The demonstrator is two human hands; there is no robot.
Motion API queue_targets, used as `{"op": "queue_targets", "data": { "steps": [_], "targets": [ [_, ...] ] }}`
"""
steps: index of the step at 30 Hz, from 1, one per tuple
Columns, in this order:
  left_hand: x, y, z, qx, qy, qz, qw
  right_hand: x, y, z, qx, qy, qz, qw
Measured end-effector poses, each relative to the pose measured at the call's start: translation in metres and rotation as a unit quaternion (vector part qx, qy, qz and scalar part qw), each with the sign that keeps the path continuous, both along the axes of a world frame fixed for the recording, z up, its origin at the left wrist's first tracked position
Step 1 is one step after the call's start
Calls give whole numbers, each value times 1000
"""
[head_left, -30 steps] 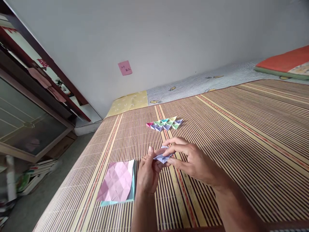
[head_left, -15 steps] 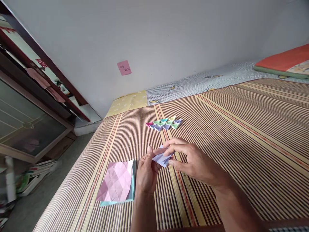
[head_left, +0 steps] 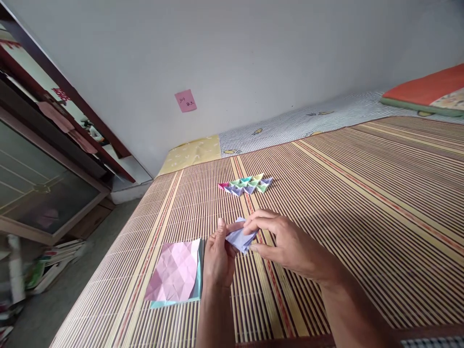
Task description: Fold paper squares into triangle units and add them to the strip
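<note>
A single piece of pale lavender paper, folded in layers to a small pointed shape with a broad smooth flap and a ragged lower tip, is held above the striped brown-and-tan slatted mat, between the person's two hands. The left hand has its thumb and fingers clamped on the paper's left end, thumb pointing up. The right hand arches over from the other side, its fingers spread apart from its thumb, fingertips on the flap; whether that thumb presses the paper cannot be told. Beyond lies one cluster of small boat-like folded paper shapes: one magenta, one teal, one yellow, and several green and lavender, too tightly packed to count. Beside the left forearm lie one creased pink paper sheet and, underneath, at least one teal paper sheet.
</note>
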State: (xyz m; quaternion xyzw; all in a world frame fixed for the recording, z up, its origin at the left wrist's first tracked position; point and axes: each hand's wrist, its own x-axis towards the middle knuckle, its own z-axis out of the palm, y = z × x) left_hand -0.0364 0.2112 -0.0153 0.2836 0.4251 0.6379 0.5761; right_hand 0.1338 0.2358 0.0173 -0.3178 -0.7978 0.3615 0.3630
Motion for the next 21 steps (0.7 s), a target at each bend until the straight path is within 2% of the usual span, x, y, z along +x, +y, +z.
{"op": "queue_targets", "data": {
  "steps": [9, 15, 21],
  "targets": [
    [4, -1, -2, 23, 14, 10, 1000, -8, 6, -9, 22, 19, -72, 997],
    [3, -3, -7, 54, 99, -51, 992, -6, 8, -11, -5, 53, -104, 993],
    [3, -5, -8, 60, 142, -20, 988, -6, 10, -11, -15, 77, -102, 992]
  ]
}}
